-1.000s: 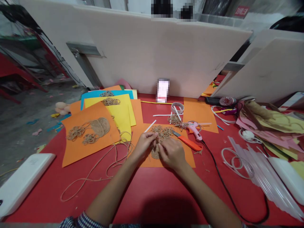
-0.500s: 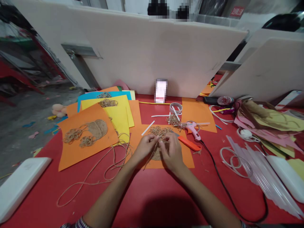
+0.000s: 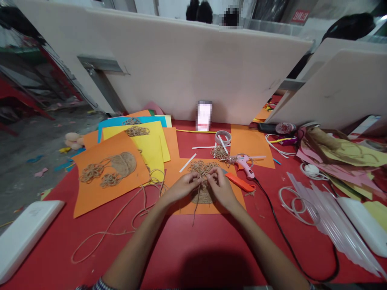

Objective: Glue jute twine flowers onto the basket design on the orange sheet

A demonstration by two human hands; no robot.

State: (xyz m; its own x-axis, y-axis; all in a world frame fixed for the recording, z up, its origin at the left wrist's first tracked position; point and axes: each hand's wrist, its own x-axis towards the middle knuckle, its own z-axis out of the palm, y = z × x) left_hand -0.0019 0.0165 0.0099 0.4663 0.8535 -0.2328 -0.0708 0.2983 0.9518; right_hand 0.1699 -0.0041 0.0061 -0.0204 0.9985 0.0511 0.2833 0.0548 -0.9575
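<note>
Over an orange sheet (image 3: pixel 181 205), my left hand (image 3: pixel 188 184) pinches a piece of brown twine (image 3: pixel 196 205), whose loose end hangs down toward me. Close beside it, my right hand (image 3: pixel 220 186) has thumb and fingertips pinched together at the same twine. Beneath and between the hands lies a coiled twine shape (image 3: pixel 203 197) glued or laid flat on the sheet, with looped twine petals (image 3: pixel 202 165) at its top. The fingers partly hide this shape. An orange box cutter (image 3: pixel 240 182) lies just right of my right hand.
A pink glue gun (image 3: pixel 244 166) with a black cord rests at right. On the left, an orange sheet (image 3: pixel 105 201) carries twine shapes, with loose twine (image 3: pixel 105 233) nearby. Clear plastic sticks (image 3: pixel 341 225) lie far right. A lit phone (image 3: pixel 204 116) leans against the white panel (image 3: pixel 169 72).
My hands have drawn slightly apart. The hanging twine end has swung from slanting left to hanging nearly straight down.
</note>
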